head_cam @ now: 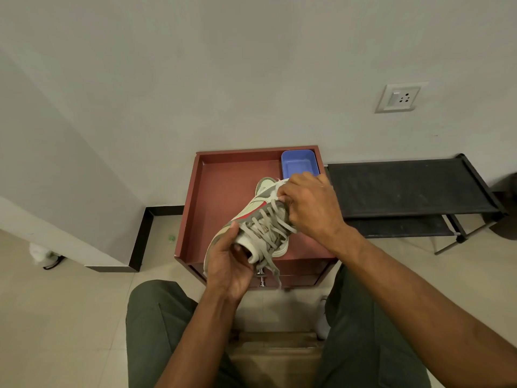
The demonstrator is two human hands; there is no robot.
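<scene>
At the bottom of the frame, trouser legs (156, 317) are seen on either side; the person is judged to be seated.

Just below centre, the shoe (253, 208) is held over the cabinet top, with the opening towards the camera and the toe towards the wall. Whether it touches the top cannot be told.

- Left hand (229, 264): wrapped round the near end, fingers curled at the collar, a firm hold.
- Laces (268, 228): slack across the eyelets, loose ends hanging below the shoe.
- Right hand (310, 205): right of centre, fingers curled and pinched on the lace at the far rows.

Step judged: the lace is being worked through the far eyelets. Loosening or tightening cannot be told.

For a clean result, the shoe should be braced by the left hand, one crossing drawn at a time, and the hanging ends kept from snagging.

Behind, a red-brown cabinet (223, 186) is noted at centre, with a blue tray (299, 163) in its far right corner. A black rack (405, 186) is noted at the right and a wall socket (398, 98) at upper right.
</scene>
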